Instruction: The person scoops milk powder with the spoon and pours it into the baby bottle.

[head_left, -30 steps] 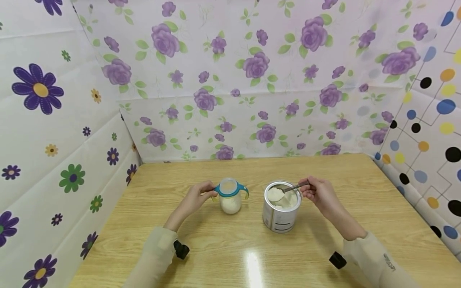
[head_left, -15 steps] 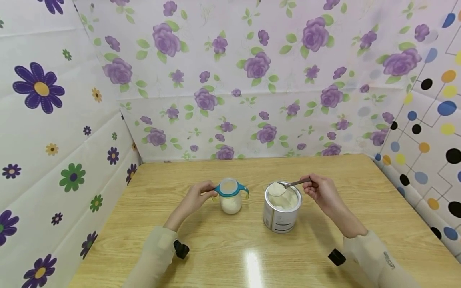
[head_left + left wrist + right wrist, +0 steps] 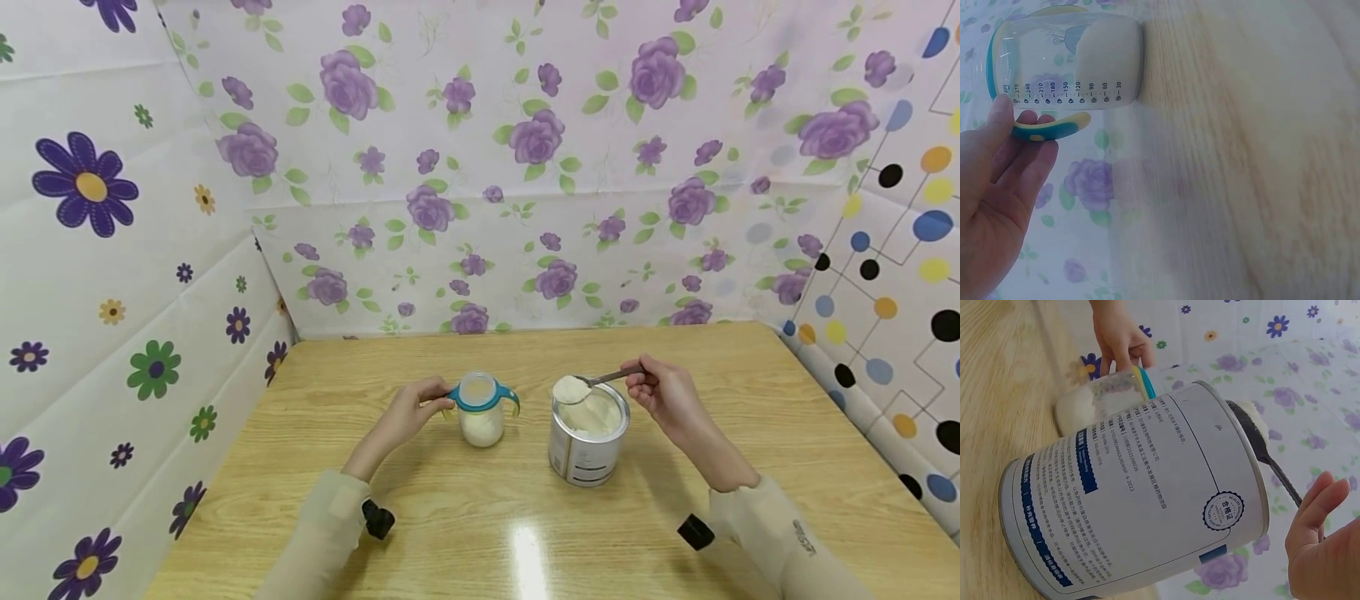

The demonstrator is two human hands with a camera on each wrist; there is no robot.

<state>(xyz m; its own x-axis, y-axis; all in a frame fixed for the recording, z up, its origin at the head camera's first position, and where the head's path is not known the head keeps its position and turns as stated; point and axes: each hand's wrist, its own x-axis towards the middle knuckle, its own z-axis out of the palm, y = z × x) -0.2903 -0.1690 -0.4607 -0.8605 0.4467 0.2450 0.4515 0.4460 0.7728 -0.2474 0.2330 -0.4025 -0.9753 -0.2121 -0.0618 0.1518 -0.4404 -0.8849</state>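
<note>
A clear baby bottle [image 3: 482, 423] with a blue collar and two handles stands upright on the table, partly filled with white powder. My left hand [image 3: 408, 412] pinches its left handle [image 3: 1054, 128] between thumb and fingers. To the right stands an opened milk powder can [image 3: 588, 454], its pale powder showing inside the rim. My right hand [image 3: 663, 396] grips a metal spoon [image 3: 617, 375] by the end of its handle. A heaped scoop of powder [image 3: 572, 390] lies in the spoon's bowl, over the can's left rim. In the right wrist view the spoon [image 3: 1282, 478] shows just above the can's mouth.
The wooden table [image 3: 435, 517] carries the bottle and the can side by side, a short gap between them. Flowered sheeting [image 3: 480, 267] rises behind the table, and dotted sheeting [image 3: 885, 333] along the right. Black wrist cameras [image 3: 377, 520] sit at both sleeves.
My right hand has lifted the spoon out of the can's powder and shifted it slightly left, heaped with powder. My left hand stays on the bottle handle.
</note>
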